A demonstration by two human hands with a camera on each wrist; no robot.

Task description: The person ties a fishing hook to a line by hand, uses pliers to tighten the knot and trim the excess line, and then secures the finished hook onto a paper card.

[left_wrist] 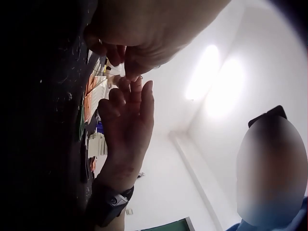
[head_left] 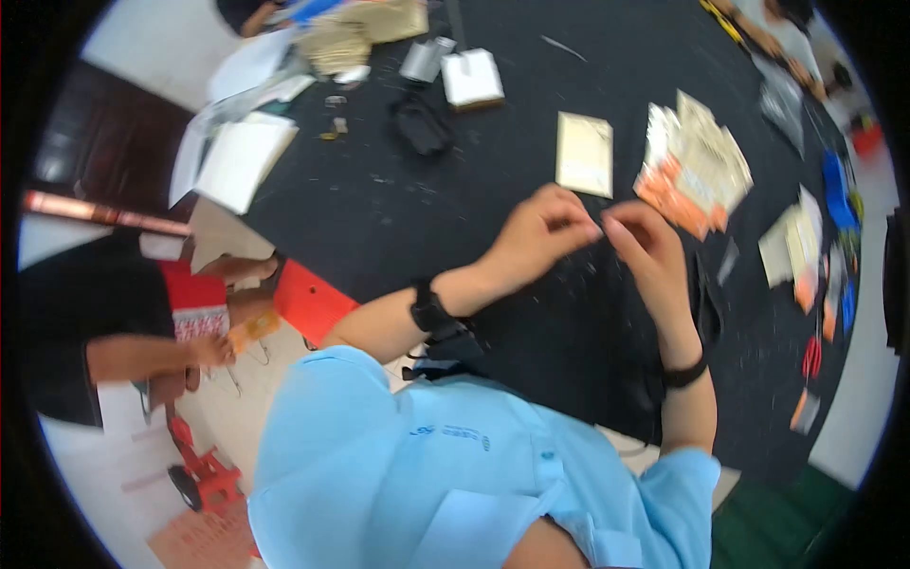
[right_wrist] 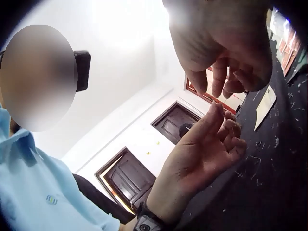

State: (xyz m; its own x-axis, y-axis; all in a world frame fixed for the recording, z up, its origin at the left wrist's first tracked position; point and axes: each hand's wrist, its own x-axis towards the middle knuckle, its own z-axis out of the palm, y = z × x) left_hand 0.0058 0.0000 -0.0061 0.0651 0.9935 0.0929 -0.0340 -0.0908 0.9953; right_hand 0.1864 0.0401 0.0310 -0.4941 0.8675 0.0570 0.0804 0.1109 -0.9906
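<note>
The table (head_left: 379, 218) carries matt black cloth, rough with pale flecks. At 2 o'clock, the packets (head_left: 692, 166) are cream paper. At 10 o'clock, the sheets (head_left: 242, 156) are matt white paper. My shirt (head_left: 455, 474) is smooth blue cloth. The strap (head_left: 428, 308) behind my left hand (head_left: 540, 232) is matt black.

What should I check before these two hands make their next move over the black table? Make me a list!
1. Hands together: ok. The left hand and right hand meet at the fingertips above the black table.
2. Something pinched between them: cannot tell, too small to see.
3. Way clear of the tan packet: ok, it lies apart, beyond the hands.
4. Way clear of the orange-and-tan stack: ok, it lies apart from the right hand.
5. Both hands in sight: ok, in all three views.
</note>
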